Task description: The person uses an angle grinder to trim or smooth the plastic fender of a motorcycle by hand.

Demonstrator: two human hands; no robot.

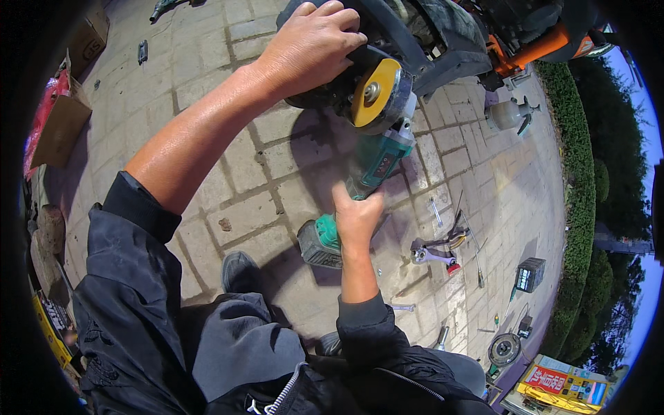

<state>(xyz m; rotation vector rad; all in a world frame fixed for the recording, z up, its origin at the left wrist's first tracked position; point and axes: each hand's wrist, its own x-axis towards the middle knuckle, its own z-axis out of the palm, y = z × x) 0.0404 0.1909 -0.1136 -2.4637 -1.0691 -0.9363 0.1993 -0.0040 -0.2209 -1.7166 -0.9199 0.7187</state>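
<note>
My right hand (357, 220) is wrapped round the green body of a cordless angle grinder (379, 164). Its dark battery pack (319, 242) juts out behind my wrist. A yellow disc (373, 93) faces me at the grinder's head, close to the dark frame (394, 28) of a machine with orange parts. My left hand (315, 48) is up on that machine, fingers curled over a dark rounded part just left of the disc. The palm side of this hand, and where the disc meets the machine, are hidden from me.
On the paving lie wrenches, a purple-handled tool (432, 256), a screwdriver (480, 277) and a spare battery (529, 275). A spray bottle (508, 114) stands near the hedge (577, 187). Left, there is an open cardboard box (63, 131); my shoe (241, 272) is below the grinder.
</note>
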